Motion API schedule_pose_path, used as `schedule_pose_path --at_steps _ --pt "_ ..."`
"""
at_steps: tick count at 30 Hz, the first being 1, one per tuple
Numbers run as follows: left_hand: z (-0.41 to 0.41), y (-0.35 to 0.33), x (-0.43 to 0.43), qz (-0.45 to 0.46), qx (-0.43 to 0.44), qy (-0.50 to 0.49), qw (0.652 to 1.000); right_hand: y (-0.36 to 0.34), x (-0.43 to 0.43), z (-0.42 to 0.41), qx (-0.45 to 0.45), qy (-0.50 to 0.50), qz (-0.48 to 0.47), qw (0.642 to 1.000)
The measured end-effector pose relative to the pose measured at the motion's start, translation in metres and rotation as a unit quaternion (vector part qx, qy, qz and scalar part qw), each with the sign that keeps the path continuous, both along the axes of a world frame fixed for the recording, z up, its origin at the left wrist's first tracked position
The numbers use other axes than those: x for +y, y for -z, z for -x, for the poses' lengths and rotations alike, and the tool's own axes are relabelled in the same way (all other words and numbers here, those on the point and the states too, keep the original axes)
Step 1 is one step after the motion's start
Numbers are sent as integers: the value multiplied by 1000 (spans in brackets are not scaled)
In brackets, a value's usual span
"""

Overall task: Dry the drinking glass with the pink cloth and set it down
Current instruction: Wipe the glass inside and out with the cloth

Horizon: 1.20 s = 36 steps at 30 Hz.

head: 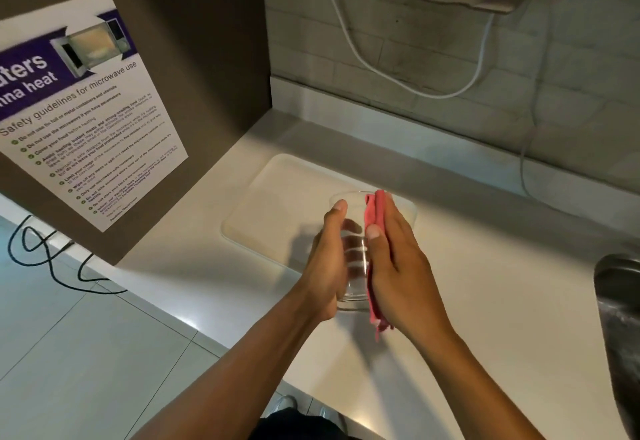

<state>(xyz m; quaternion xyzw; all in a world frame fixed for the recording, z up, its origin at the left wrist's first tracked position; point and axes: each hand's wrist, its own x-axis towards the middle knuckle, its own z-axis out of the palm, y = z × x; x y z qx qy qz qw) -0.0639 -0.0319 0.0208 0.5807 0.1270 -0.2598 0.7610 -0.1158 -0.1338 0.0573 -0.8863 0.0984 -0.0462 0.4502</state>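
A clear drinking glass [354, 259] is held upright between my two hands, above the white counter [485, 301]. My left hand [327, 266] wraps around its left side, thumb up near the rim. My right hand [398, 266] lies flat along its right side and presses a folded pink cloth [375, 218] against the glass wall. The cloth shows above my fingers near the rim and hangs out below my palm. Whether the glass base touches the counter is unclear.
A white tray [270, 218] lies on the counter just behind the glass. A steel sink [620, 301] is at the right edge. A brown panel with a microwave safety poster [86, 110] stands to the left. White cables [363, 58] hang on the tiled wall.
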Motion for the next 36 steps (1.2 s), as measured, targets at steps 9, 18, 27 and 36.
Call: schedule_pose_path --at_steps 9,18,27,36 --pt "-1 -1 10 19 16 0 1000 5 -2 7 35 -25 -69 997" --pt "-15 -6 19 -7 -23 -14 1000 9 14 17 14 -54 7 998" --pt "-1 -2 6 59 26 -2 998 -6 6 -4 -8 -9 -17 1000" --pt "-7 -4 10 10 19 -11 1000 4 -2 -3 55 -4 -115 992"
